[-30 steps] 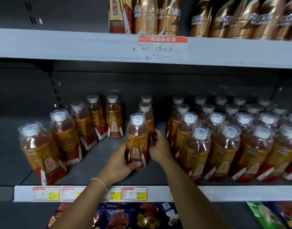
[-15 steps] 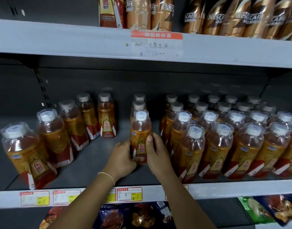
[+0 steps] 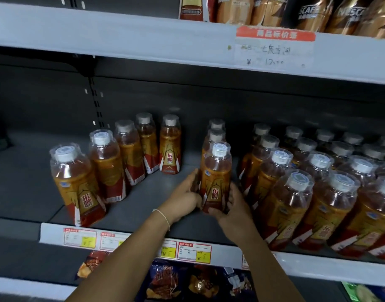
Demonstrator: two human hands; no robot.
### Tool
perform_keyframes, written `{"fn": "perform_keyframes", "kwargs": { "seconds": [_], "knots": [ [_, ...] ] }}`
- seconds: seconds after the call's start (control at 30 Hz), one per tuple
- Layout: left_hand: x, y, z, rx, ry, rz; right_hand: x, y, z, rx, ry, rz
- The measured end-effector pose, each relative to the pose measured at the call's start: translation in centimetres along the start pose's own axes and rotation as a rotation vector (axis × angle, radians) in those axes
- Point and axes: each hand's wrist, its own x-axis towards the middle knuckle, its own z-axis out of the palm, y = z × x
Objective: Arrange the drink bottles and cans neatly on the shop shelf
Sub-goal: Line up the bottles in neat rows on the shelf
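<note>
Both hands (left hand (image 3: 184, 198), right hand (image 3: 235, 211)) grip glossy plastic bottle (image 3: 215, 179).

The scene is dim overall: light from above and in front brightens the pale grey metal shelf edge (image 3: 121, 38) and glints on the clear plastic orange-labelled bottle (image 3: 215, 184), the dark grey back panel (image 3: 209, 99) lies in shadow, straight lines bow towards the frame's edges, and the left hand (image 3: 182, 198) smears with slight motion blur.
</note>
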Motion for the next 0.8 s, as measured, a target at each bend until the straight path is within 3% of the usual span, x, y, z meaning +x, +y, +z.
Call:
{"fn": "perform_keyframes", "kwargs": {
  "seconds": [0.43,0.6,0.8],
  "knots": [
    [0.8,-0.9,0.9,0.059,0.080,0.079,0.4,0.5,0.4,-0.043,0.063,-0.038],
    [2.1,-0.2,0.7,-0.306,0.244,0.048,0.4,-0.1,0.7,-0.032,0.064,-0.073],
    [3.4,0.3,2.4,-0.235,0.236,-0.008,0.7,0.1,1.2,-0.082,0.068,-0.085]
  ]
}}
